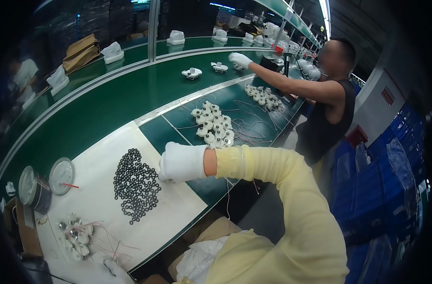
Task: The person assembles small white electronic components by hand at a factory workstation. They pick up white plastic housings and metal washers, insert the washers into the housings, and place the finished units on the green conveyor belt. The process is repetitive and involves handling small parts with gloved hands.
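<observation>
My right hand, in a white glove below a yellow sleeve, is over the right edge of a spread of small black rings. Its fingers curl under and look closed; whatever they may hold is hidden. The rings lie on a pale sheet on the green bench. At the lower left, my left hand, also white-gloved, shows only in part beside a cluster of small white motors with thin pink and white wires. Its fingers cannot be made out.
Beyond my right hand stand several white motors with trailing wires. A round tin and its lid sit at the left. White parts ride the green conveyor. A co-worker reaches over it at right, near blue crates.
</observation>
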{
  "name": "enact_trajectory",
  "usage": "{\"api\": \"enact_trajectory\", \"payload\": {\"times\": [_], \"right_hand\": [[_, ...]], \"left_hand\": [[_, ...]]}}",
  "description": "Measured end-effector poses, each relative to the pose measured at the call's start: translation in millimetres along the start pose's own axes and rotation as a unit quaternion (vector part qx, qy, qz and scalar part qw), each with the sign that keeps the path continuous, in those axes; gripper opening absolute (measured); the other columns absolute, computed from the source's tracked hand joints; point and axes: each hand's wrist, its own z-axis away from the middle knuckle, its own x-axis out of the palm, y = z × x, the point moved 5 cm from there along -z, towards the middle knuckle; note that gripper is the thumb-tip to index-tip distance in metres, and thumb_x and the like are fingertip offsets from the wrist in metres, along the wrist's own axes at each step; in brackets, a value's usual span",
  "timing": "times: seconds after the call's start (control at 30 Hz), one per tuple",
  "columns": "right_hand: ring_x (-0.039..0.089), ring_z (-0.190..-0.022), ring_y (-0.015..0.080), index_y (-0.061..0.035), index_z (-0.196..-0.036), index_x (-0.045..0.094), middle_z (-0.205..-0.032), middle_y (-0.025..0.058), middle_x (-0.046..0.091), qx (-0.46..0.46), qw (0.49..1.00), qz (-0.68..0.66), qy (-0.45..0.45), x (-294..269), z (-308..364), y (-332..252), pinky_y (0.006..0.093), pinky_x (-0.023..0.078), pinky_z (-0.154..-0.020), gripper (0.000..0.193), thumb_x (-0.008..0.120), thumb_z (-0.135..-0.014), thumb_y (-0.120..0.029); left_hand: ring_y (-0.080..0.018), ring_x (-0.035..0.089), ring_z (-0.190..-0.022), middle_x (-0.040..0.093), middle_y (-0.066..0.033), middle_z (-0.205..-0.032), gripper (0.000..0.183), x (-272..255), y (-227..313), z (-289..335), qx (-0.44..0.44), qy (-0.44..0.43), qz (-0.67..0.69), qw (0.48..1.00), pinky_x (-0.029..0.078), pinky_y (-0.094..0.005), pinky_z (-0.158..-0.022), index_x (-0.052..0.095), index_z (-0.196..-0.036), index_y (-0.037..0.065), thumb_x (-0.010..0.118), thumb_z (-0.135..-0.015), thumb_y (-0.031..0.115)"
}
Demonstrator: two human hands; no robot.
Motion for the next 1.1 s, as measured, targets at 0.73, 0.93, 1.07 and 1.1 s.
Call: {"api": "enact_trajectory", "payload": {"times": [0.73, 0.93, 1.07, 1.1], "right_hand": [[0.070, -0.077, 0.0370, -0.0068, -0.092, 0.074, -0.081, 0.0156, 0.071, 0.170, 0.969, -0.179, -0.012, 10.0, 10.8, 8.3, 0.0449, 0.056, -0.073, 0.027, 0.070, -0.087, -0.033], [0.073, -0.078, 0.0201, -0.0061, -0.109, 0.077, -0.099, 0.0093, 0.078, 0.241, 0.868, -0.431, 0.048, 23.3, 28.2, 26.9, 0.0332, 0.058, -0.076, 0.034, 0.069, -0.095, -0.036], [0.061, -0.076, 0.0106, 0.0024, -0.124, 0.067, -0.093, 0.0043, 0.069, 0.264, 0.560, -0.775, 0.123, 33.9, 44.9, 36.7, 0.0293, 0.056, -0.074, 0.039, 0.057, -0.108, -0.031], [0.060, -0.076, 0.0110, 0.0025, -0.125, 0.065, -0.091, 0.0041, 0.067, 0.264, 0.460, -0.837, 0.133, 34.4, 49.1, 37.8, 0.0321, 0.056, -0.075, 0.041, 0.055, -0.109, -0.034]], "left_hand": [[-0.0278, 0.055, -0.077, 0.059, -0.0155, -0.084, 0.020, 9.4, -44.7, 12.5, -0.002, -0.005, -0.008, 1.000, 0.049, -0.0386, -0.073, 0.062, -0.099, -0.003, 0.054, -0.106, 0.015], [-0.0289, 0.052, -0.064, 0.057, -0.0140, -0.077, 0.015, 14.6, -49.5, 11.4, -0.002, 0.000, 0.009, 1.000, 0.043, -0.0397, -0.061, 0.060, -0.091, -0.001, 0.058, -0.100, 0.010], [-0.0268, 0.052, -0.062, 0.058, -0.0120, -0.076, 0.012, 9.5, -39.1, 9.4, -0.014, -0.008, -0.003, 1.000, 0.043, -0.0394, -0.059, 0.060, -0.090, 0.001, 0.059, -0.099, 0.009], [-0.0266, 0.052, -0.061, 0.058, -0.0121, -0.076, 0.013, 8.8, -38.9, 9.8, -0.021, -0.008, 0.004, 1.000, 0.043, -0.0394, -0.059, 0.060, -0.089, 0.001, 0.059, -0.099, 0.010]]}}
